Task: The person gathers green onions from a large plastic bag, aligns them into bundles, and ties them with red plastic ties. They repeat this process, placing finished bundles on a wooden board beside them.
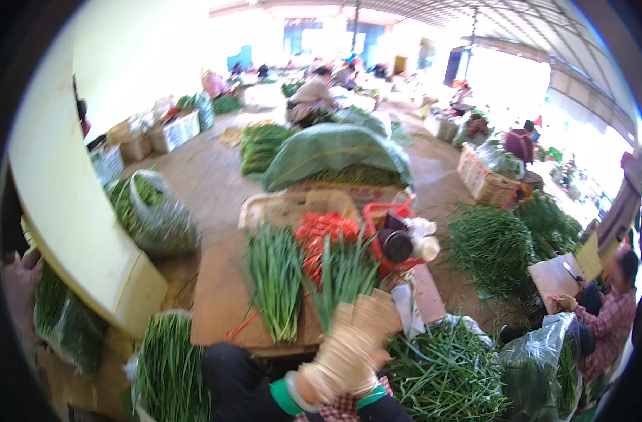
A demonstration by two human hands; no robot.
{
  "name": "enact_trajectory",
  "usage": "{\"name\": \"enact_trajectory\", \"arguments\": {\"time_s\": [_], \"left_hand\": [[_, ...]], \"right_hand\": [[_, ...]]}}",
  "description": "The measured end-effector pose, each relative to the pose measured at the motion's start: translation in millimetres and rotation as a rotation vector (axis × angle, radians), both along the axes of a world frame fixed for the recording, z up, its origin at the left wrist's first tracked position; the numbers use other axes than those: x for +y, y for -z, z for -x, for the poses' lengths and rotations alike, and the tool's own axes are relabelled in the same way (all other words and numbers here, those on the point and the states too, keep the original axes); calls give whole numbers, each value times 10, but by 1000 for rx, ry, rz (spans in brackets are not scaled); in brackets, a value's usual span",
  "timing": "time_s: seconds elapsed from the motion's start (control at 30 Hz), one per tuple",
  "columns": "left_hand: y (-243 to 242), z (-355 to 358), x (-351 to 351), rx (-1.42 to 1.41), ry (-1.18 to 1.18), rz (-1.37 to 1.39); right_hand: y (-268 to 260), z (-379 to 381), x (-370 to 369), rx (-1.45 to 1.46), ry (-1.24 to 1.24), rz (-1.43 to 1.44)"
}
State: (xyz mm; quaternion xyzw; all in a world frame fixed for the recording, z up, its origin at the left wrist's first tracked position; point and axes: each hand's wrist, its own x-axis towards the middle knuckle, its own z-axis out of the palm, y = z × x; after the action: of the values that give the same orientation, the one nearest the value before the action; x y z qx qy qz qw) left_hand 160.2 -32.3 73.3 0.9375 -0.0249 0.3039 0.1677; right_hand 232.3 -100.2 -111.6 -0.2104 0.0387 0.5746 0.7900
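Observation:
My left hand (336, 364) and my right hand (365, 375), in beige gloves, overlap over the near right edge of a brown board (218, 295). Both are blurred by motion. Behind them lies a small bunch of long green leaf vegetables (336, 285), its lower end hidden by the gloves. Whether my fingers grip it I cannot tell. To its left rests a larger bunch with pale stalks (278, 290), stalk ends towards me. Loose red ties (326, 235) are heaped at the board's far side. A thin red strip (242, 325) lies near the front edge.
A red basket (371, 211) holds dark and white containers. A pale flat object (408, 308) lies below it. Loose greens (447, 369) sit at my right, a sack of greens (168, 364) at my left. Beyond the board is a green-covered heap (342, 147). Another person (608, 316) sits at right.

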Motion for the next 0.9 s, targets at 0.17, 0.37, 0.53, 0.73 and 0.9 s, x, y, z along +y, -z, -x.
{"name": "enact_trajectory", "arguments": {"time_s": [0.17,0.37,0.53,0.73,0.9], "left_hand": [[823,708,651,872,-191,1525],[1036,437,570,132,346,2120],[493,141,857,-52,446,1958],[-160,-207,1043,-140,415,1604],[-207,-594,1214,-222,283,1459]], "right_hand": [[-372,207,-269,189,-184,-204],[-844,414,-356,-268,-429,67],[-1171,13,-112,-591,-540,52],[-1623,-493,280,-1161,-686,232],[-1889,-876,498,-1099,-417,96]]}}
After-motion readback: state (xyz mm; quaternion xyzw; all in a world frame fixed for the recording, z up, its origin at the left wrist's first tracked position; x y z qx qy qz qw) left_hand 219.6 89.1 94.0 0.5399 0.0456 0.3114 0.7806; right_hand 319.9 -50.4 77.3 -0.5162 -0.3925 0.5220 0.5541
